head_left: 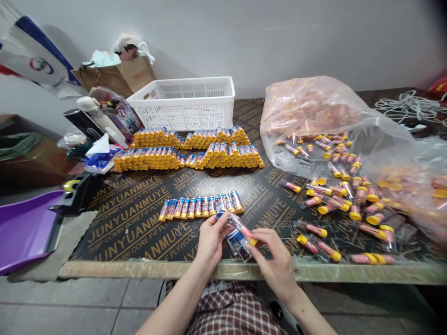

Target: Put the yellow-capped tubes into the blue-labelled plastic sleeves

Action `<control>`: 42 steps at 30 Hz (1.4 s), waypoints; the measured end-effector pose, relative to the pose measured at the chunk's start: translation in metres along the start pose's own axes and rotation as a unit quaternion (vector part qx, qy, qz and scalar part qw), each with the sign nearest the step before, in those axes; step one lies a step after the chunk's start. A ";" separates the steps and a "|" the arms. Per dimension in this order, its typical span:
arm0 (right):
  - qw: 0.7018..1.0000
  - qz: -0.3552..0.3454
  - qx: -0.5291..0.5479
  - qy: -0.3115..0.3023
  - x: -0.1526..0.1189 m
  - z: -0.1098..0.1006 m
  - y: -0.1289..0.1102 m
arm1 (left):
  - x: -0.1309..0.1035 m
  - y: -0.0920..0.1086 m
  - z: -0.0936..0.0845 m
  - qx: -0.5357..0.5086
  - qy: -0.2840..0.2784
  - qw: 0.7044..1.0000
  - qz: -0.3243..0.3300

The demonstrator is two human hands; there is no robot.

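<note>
Between my hands is a clear plastic tube with pink contents and a yellow cap, tilted down to the right. My right hand pinches it by the capped end. At its other end, the thumb and fingers of my left hand are closed on a small blue label. Underneath, partly hidden by the hands and tube, lie blue printed labels at the table's front edge. Just beyond my hands stretches a row of blue-labelled tubes with yellow caps toward me.
Stacked labelled tubes stand before a white plastic basket. To the right, loose unlabelled tubes spill from a large clear bag. Bottles, a paper bag and a purple dustpan are on the left. White cables lie back right.
</note>
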State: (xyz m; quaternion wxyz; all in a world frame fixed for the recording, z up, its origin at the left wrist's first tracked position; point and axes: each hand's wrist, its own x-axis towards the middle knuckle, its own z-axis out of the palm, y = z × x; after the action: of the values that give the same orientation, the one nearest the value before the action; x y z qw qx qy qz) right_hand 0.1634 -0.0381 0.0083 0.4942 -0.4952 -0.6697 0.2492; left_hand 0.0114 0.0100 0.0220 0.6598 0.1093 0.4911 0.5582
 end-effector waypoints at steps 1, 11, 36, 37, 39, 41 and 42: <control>1.000 0.004 0.011 -0.006 0.000 0.000 0.001 | -0.001 0.000 0.001 0.004 -0.008 1.000 0.002; 0.999 -0.008 0.005 -0.033 -0.001 -0.001 0.014 | -0.010 0.006 -0.002 0.105 -0.139 0.983 -0.058; 0.977 0.002 0.136 -0.166 0.010 -0.009 0.011 | -0.022 0.006 0.000 0.189 -0.182 0.962 -0.077; 0.981 0.003 0.112 -0.159 0.012 -0.014 0.013 | -0.014 0.013 -0.003 0.212 -0.170 0.962 -0.041; 0.993 0.019 0.039 -0.112 0.016 -0.027 0.021 | 0.007 0.029 -0.009 0.281 -0.104 0.952 0.067; 0.997 0.051 -0.039 -0.045 0.019 -0.044 0.033 | 0.032 0.045 -0.015 0.374 -0.008 0.911 0.172; 0.995 0.065 -0.077 -0.018 0.020 -0.053 0.040 | 0.043 0.051 -0.017 0.431 0.024 0.879 0.203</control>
State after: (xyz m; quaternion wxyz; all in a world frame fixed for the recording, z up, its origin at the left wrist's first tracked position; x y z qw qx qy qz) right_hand 0.2277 -0.0129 0.0038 0.4252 -0.5694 -0.6623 0.2373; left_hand -0.0387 0.0577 0.0266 0.4082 0.4666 0.6657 0.4153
